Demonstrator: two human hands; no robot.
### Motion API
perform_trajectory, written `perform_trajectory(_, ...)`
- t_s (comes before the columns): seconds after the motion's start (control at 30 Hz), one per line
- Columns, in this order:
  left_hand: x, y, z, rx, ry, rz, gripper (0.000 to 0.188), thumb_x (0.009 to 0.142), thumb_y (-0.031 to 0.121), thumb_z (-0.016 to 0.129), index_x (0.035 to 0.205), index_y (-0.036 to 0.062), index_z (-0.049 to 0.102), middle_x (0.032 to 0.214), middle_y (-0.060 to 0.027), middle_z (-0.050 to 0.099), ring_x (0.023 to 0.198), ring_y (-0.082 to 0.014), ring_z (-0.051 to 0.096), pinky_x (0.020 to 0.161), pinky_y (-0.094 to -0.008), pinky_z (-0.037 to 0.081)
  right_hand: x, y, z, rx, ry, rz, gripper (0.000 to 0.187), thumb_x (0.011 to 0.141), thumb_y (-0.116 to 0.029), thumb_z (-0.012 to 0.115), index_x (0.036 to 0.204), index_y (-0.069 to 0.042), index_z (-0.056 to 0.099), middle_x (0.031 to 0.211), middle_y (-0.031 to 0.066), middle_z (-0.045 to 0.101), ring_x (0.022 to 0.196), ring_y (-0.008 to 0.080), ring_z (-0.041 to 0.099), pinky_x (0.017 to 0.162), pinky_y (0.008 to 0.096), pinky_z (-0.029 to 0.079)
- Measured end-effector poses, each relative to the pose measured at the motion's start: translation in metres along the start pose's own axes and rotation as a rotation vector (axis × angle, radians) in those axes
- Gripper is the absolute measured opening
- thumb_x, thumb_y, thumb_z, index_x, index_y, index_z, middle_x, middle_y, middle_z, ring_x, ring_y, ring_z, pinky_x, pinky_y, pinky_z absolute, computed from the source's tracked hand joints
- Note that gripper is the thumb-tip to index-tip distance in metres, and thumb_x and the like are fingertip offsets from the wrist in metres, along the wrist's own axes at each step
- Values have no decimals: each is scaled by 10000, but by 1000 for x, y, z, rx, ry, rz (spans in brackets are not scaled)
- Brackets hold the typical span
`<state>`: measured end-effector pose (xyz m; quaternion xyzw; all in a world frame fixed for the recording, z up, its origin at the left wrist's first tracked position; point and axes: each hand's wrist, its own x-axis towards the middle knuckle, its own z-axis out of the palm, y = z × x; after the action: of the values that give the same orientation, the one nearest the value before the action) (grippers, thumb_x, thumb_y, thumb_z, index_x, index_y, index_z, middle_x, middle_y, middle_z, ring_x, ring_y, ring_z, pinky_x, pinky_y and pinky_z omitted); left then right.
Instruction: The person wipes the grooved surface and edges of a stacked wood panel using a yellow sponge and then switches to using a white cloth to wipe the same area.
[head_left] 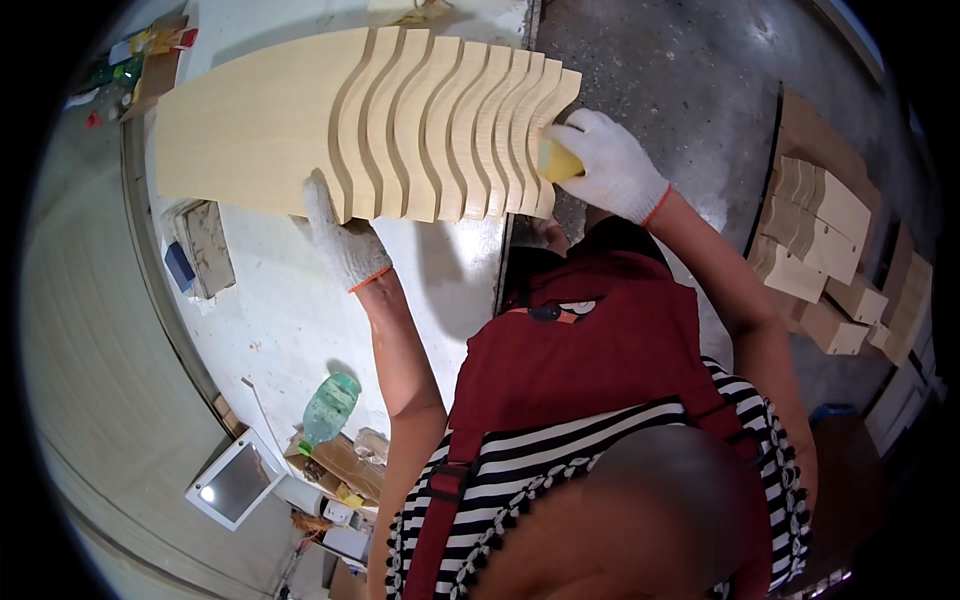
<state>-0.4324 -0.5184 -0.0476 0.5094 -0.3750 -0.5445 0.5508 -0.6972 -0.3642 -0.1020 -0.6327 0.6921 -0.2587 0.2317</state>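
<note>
A fanned stack of pale wooden boards (250,125) lies across the white table, each board's wavy edge stepped a little past the one above it. My left hand (345,240), in a white knit glove with an orange cuff, grips the stack's near edge, thumb on top and the other fingers hidden underneath. In my right hand (610,165), gloved the same way, is a yellow sponge-like pad (560,160). The pad rests against the wavy edge at the stack's right end; its exact kind is hard to make out.
The white tabletop (440,290) ends beside my apron. On it sit a worn block (208,250), a green plastic bottle (330,408) and a cardboard box (350,465). A white-framed screen (237,478) stands lower left. More wavy boards (815,220) lie on cardboard at right, above the grey floor (680,90).
</note>
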Motion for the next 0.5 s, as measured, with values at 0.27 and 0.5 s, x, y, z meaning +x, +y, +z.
perform_trajectory(0.27, 6, -6, -7, 23, 17, -27, 399, 1009, 234, 611, 1349, 43, 528, 1243, -89, 643, 1118, -221, 657, 918, -406, 564, -40, -13, -14, 61, -374, -63, 477, 712, -277, 782, 1136, -86, 680, 1020, 144, 605, 1003, 353, 606, 860, 448, 506)
perform_trajectory(0.5, 2, 1, -3, -7, -11, -11, 462, 1000, 231, 620, 1406, 62, 479, 1272, -90, 621, 1143, -226, 646, 936, -419, 563, 11, 1, -9, -54, 26, -48, 514, 740, -211, 746, 1223, -67, 648, 1051, 162, 600, 1016, 362, 591, 874, 437, 509)
